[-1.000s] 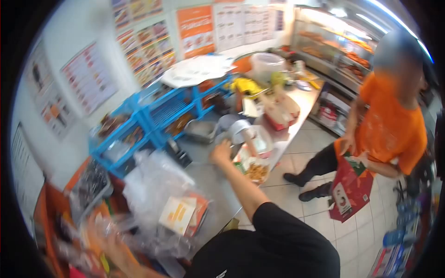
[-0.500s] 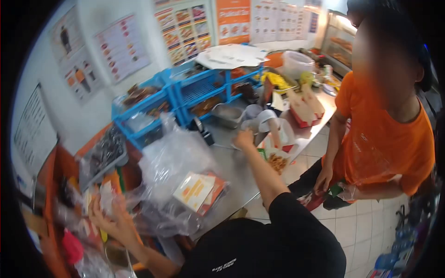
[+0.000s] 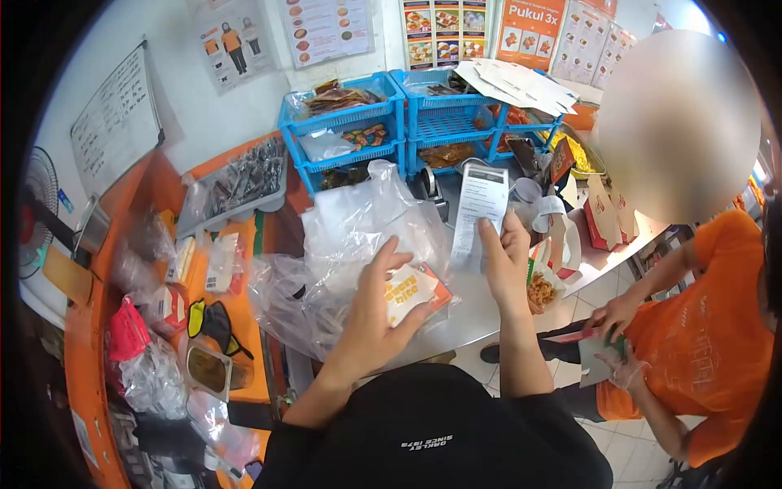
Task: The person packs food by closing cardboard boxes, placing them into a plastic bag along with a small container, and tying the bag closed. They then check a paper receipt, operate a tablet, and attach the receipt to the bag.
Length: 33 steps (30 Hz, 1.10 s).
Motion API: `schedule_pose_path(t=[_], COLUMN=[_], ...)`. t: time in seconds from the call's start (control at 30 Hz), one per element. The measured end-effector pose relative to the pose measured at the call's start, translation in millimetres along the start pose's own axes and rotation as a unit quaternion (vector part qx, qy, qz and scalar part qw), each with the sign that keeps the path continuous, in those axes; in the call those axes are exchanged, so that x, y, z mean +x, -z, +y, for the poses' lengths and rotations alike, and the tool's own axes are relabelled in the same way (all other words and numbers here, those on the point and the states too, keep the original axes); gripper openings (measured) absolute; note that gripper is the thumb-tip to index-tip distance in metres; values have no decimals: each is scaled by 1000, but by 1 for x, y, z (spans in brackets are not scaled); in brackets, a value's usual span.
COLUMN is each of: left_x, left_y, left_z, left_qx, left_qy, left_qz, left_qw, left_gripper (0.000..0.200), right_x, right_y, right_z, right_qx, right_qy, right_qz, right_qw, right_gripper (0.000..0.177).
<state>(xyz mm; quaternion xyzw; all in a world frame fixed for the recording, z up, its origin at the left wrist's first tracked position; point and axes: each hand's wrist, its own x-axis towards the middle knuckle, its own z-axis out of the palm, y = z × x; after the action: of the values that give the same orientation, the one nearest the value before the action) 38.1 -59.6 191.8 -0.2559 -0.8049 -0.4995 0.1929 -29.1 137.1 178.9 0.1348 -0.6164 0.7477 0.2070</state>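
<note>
My right hand (image 3: 507, 257) grips a printed paper receipt (image 3: 479, 208) by its lower right side, thumb on the front, above the metal counter. My left hand (image 3: 376, 306) hovers with fingers spread over a yellow-and-white printed card (image 3: 407, 293) and the clear plastic bags (image 3: 350, 220); nothing shows in its grasp. Just right of my right wrist stands an open food box (image 3: 541, 289) holding brown fried pieces. White paper cartons (image 3: 562, 244) are close beside it.
Blue stacked trays (image 3: 346, 118) with packets line the wall. A grey tray (image 3: 244, 196) of black wrapped items sits at the left, above an orange shelf (image 3: 252, 310). A co-worker in an orange shirt (image 3: 692, 326) stands at the right, hands holding something green.
My view has turned left. My left hand has come from the left shelf to above the bags and card. My right hand has left the containers and now holds up the receipt.
</note>
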Motion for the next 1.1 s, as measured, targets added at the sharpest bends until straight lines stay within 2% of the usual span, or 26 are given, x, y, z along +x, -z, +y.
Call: schedule_pose_path(t=[0.03, 0.07, 0.13, 0.17, 0.23, 0.37, 1.1], left_x=[2, 3, 5, 5, 4, 6, 4], left_y=[-9, -18, -33, -37, -43, -48, -52], left_z=[-3, -4, -4, -7, -11, -5, -6], left_qx=[-9, -10, -136, -138, -296, -358, -367], left_qy=[4, 6, 25, 28, 132, 166, 182], left_qz=[-31, -34, -39, -43, -104, -93, -104], left_qw=[999, 999, 990, 989, 940, 914, 907], left_gripper=[85, 85, 86, 86, 82, 78, 78], right_x=[-6, -11, -16, -16, -16, -16, -14], right_y=[-5, -10, -14, -14, -12, -4, -2], right_z=[-9, -16, -23, -23, -21, -16, -15], right_qx=[0, 22, 54, 52, 55, 42, 49], right_qy=[-4, -10, -25, -28, -31, -47, -85], right_qz=[1, -14, -29, -26, -19, -22, -27], right_qw=[1000, 1000, 998, 998, 998, 998, 995], right_gripper=[20, 20, 21, 21, 21, 23, 22])
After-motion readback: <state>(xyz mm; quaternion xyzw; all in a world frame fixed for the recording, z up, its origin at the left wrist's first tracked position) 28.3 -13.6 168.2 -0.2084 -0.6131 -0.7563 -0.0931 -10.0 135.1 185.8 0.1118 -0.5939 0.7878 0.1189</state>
